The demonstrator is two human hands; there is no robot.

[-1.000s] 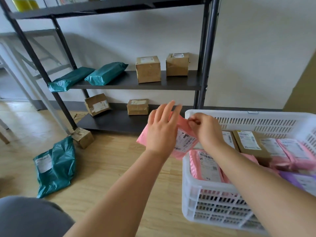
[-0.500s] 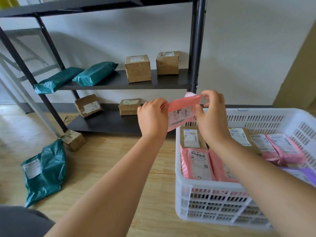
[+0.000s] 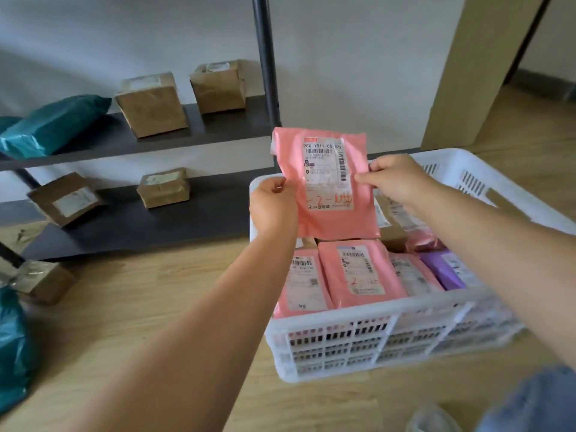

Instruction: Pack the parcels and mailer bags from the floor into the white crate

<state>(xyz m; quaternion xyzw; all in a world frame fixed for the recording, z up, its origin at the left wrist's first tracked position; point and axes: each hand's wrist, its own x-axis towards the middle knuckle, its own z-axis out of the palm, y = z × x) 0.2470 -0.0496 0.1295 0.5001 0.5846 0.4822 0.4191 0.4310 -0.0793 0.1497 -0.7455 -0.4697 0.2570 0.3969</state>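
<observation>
I hold a pink mailer bag (image 3: 330, 213) upright above the far left part of the white crate (image 3: 358, 310), its label facing me. My left hand (image 3: 272, 207) pinches its left edge and my right hand (image 3: 394, 179) pinches its right edge. Inside the crate lie several pink mailer bags (image 3: 358, 272), a purple mailer bag (image 3: 442, 269) and brown parcels (image 3: 392, 235). A teal mailer bag (image 3: 12, 344) and a small brown parcel (image 3: 43, 282) lie on the wooden floor at the left.
A dark metal shelf rack (image 3: 193, 129) stands behind the crate, holding brown boxes (image 3: 152, 104) and a teal bag (image 3: 53, 123). Its upright post (image 3: 265, 57) rises just behind the held bag. A tan panel (image 3: 467, 67) leans at the right.
The pink bag has been turned from tilted to upright with its label towards me, and it now hangs over the crate. The view has shifted right and closer.
</observation>
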